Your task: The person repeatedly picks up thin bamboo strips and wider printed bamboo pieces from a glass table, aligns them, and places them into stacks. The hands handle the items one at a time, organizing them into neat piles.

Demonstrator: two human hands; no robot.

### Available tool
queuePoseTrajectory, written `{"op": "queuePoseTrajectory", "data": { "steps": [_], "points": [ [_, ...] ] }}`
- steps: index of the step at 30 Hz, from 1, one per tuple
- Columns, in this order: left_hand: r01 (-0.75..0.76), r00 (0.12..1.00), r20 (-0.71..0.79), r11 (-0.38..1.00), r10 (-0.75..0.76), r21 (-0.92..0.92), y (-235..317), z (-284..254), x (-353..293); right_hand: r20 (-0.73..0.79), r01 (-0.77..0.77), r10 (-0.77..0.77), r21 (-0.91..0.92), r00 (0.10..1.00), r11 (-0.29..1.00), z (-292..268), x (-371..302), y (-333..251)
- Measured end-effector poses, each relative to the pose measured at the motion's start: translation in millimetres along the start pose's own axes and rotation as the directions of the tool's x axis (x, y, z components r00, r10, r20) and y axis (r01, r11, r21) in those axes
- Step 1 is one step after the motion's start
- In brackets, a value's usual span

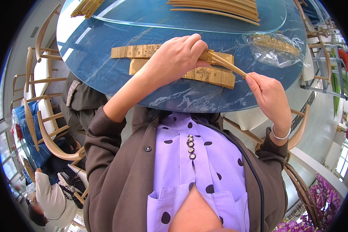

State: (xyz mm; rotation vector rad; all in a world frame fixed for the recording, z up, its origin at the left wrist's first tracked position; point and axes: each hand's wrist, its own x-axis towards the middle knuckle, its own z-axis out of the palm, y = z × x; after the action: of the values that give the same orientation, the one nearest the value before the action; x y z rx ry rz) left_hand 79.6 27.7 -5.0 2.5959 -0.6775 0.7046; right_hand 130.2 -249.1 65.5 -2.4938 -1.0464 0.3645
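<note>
Both of my hands are closed over the blue table. Between them runs a pair of light wooden chopsticks [227, 64], slanting down to the right. My left hand [178, 54] grips the upper-left end, its fingertips curled so that this end is partly hidden. The other end is pinched between the thumb and fingers of my right hand [268, 92]. Under and beside my left hand lie flat gold-brown printed paper sleeves in two overlapping rows, a farther row [133, 51] and a nearer row [214, 77]. My left hand and wrist cover part of both.
A clear plastic bag [276, 50] with more gold sleeves lies at the right. On the glass turntable [143, 24] are a pile of chopsticks [220, 7] and a sleeve bundle [87, 7]. Wooden chairs [52, 131] stand left; another person [54, 197] is at lower left.
</note>
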Motion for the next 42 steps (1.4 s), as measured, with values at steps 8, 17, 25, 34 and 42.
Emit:
{"op": "queuePoseTrajectory", "data": {
  "steps": [8,17,25,34,42],
  "points": [
    [-0.031,0.999,0.030,0.999,0.030,0.030,1.5,1.5,-0.7,0.090,-0.042,0.045,-0.043,0.995,0.998,-8.4,3.9,0.6],
    [-0.041,0.999,0.021,0.999,0.040,0.027,1.8,-0.4,-2.4,0.144,-0.058,0.030,0.198,0.989,0.979,-5.7,9.6,4.1],
    [0.088,0.989,0.136,0.957,-0.051,-0.278,-8.8,-1.6,0.4,0.488,-0.299,-0.034,0.588,0.872,0.751,-2.0,35.3,40.2],
    [0.183,0.976,0.186,0.892,-0.114,-0.414,-7.3,-1.4,2.2,0.546,-0.392,-0.037,0.646,0.837,0.656,11.6,40.8,33.8],
    [0.216,0.869,-0.427,0.968,-0.250,-0.127,8.0,-16.7,-7.3,0.447,-0.404,0.004,0.805,0.895,0.435,31.0,29.1,22.1]
  ]
}}
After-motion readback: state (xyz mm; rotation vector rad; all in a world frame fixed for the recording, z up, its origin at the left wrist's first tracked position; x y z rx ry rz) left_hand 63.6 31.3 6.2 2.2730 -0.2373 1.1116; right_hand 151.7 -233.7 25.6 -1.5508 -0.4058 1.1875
